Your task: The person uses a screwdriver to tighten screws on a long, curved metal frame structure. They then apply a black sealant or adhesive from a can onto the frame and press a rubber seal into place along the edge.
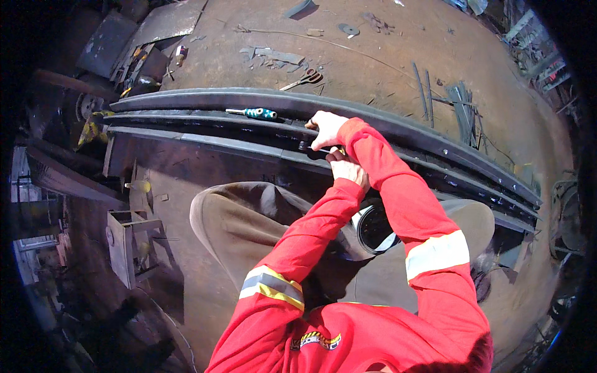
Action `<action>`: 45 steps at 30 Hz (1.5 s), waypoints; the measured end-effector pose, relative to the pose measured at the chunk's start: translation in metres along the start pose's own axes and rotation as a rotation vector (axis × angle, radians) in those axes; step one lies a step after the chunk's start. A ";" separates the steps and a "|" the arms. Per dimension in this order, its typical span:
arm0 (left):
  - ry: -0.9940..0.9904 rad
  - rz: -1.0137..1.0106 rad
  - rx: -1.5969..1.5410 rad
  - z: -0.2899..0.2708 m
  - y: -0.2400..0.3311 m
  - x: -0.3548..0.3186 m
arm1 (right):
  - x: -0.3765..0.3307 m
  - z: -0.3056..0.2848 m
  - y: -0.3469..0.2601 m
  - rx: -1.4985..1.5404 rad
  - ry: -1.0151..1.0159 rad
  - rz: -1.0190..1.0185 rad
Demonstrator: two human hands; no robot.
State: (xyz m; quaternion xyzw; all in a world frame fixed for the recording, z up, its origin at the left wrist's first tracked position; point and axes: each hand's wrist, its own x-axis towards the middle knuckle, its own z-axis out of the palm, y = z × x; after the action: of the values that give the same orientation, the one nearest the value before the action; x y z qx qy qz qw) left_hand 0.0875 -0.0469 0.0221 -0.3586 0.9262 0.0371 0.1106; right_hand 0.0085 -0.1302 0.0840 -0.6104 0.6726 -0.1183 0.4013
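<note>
While both hands work same spot on long dark curved steel rails [205,102], job looks mid-way, end not visible: right hand [326,127] pressed on rail, grip unclear; left hand [349,171] clenched around small dark tool [314,148]. Teal-handled screwdriver [254,113] lies idle at 9 o'clock of hands.

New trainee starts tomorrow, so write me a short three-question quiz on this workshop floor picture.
1. True or false: both hands are at the long dark metal rails.
2. What lies on the rails to the left of the hands? A) a hammer B) a teal-handled screwdriver C) a paint brush
3. Fill in: beyond the rails, on the rusty floor, lies a pair of ____.

Key:
1. True: the left hand and right hand meet at a small dark part on the rails; what they grip is too small to tell.
2. B
3. scissors
</note>
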 end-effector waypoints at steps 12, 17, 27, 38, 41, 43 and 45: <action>-0.035 -0.026 -0.303 0.056 0.003 0.009 | 0.002 0.066 -0.015 -0.452 0.521 -0.047; -0.090 -0.023 -0.352 0.052 0.013 0.008 | 0.006 0.071 -0.007 -0.438 0.600 -0.069; 0.223 0.250 -0.407 0.024 0.009 -0.048 | 0.011 0.070 -0.012 -0.394 0.617 -0.096; 0.523 0.101 -1.033 -0.070 -0.177 -0.110 | 0.011 0.075 0.001 -0.391 0.671 -0.080; 0.655 -0.320 -1.618 -0.075 -0.227 -0.063 | 0.010 0.074 -0.001 -0.375 0.649 -0.077; 0.689 -0.382 -1.723 -0.050 -0.250 -0.034 | 0.011 0.074 -0.005 -0.378 0.644 -0.082; 0.666 -0.435 -1.809 -0.033 -0.250 -0.011 | 0.009 0.072 -0.004 -0.372 0.631 -0.072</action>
State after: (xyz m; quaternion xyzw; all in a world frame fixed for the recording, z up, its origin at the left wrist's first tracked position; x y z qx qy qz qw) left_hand 0.2572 -0.2296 0.0593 -0.4627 0.4465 0.6070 -0.4669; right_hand 0.0614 -0.1152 0.0365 -0.6298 0.7512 -0.1904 0.0520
